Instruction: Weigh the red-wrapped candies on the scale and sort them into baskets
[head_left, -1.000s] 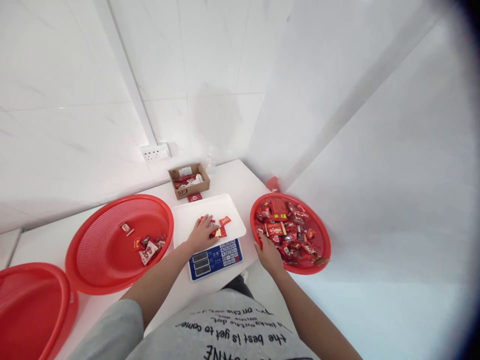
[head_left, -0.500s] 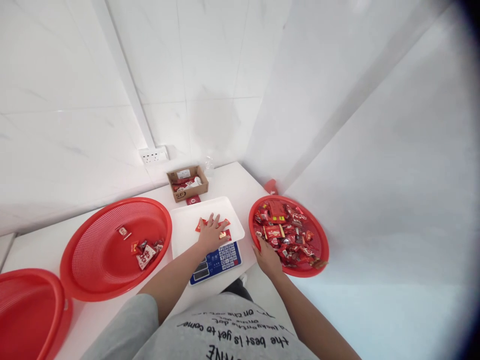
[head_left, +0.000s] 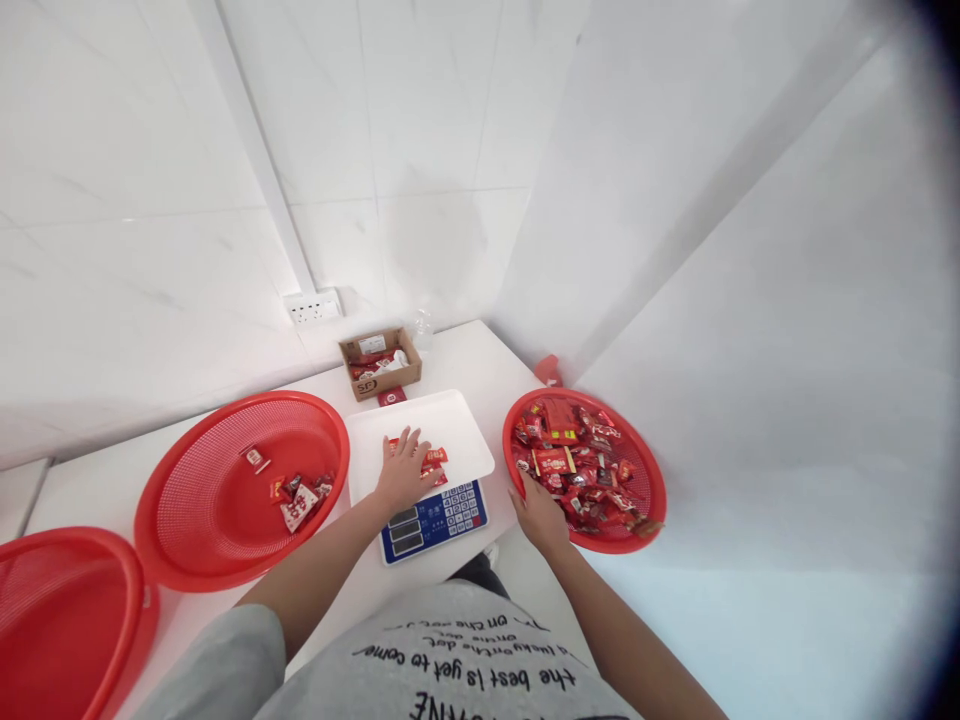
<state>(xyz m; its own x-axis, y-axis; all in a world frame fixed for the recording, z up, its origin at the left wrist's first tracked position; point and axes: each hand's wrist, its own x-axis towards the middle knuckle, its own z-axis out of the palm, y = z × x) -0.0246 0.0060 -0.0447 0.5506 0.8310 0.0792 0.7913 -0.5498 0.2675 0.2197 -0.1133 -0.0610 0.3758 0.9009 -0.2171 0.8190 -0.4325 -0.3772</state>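
Note:
My left hand [head_left: 403,468] lies flat with spread fingers on a few red candy packets [head_left: 435,458] on the white tray [head_left: 450,420] of a scale with a blue keypad [head_left: 435,517]. My right hand [head_left: 538,508] rests at the near rim of a red basket [head_left: 651,500] on the right, which is full of red candy packets [head_left: 577,460]; its fingers curl at the rim, and I cannot see anything in them.
A large red mesh basket [head_left: 202,540] on the left holds several packets [head_left: 296,495]. Another red basket [head_left: 60,620] sits at the far left. A small cardboard box [head_left: 379,362] and a wall socket [head_left: 313,305] are behind the scale. White walls close in the corner.
My left hand has slid the packets leftward and nearer on the scale tray. My right hand has stayed at the right basket's rim.

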